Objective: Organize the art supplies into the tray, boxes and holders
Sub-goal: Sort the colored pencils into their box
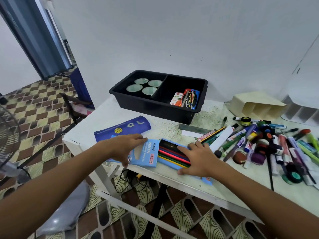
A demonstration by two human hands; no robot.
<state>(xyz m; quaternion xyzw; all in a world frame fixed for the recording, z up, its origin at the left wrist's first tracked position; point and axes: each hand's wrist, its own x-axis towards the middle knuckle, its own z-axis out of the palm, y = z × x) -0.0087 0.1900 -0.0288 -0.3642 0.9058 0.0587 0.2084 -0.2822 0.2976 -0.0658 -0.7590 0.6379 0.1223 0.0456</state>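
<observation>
A light blue neon coloured pencil box (146, 155) lies open near the table's front edge, its lid flap folded out to the left. My left hand (126, 146) grips that flap, fingers on top. Several coloured pencils (172, 156) lie side by side in the open tray part, and my right hand (198, 158) presses flat on them. A black two-compartment tray (138, 100) at the back holds several tape rolls (145, 86) on the left and two small boxes (187, 98) on the right. A cream holder (255, 105) lies tipped over at the far right.
A blue pencil pouch (124, 128) lies just behind my left hand. A heap of markers, pens and tape rolls (269, 145) covers the right side of the white table (172, 125). A metal ruler (195, 129) lies mid-table. A fan (8, 135) stands at the left on the floor.
</observation>
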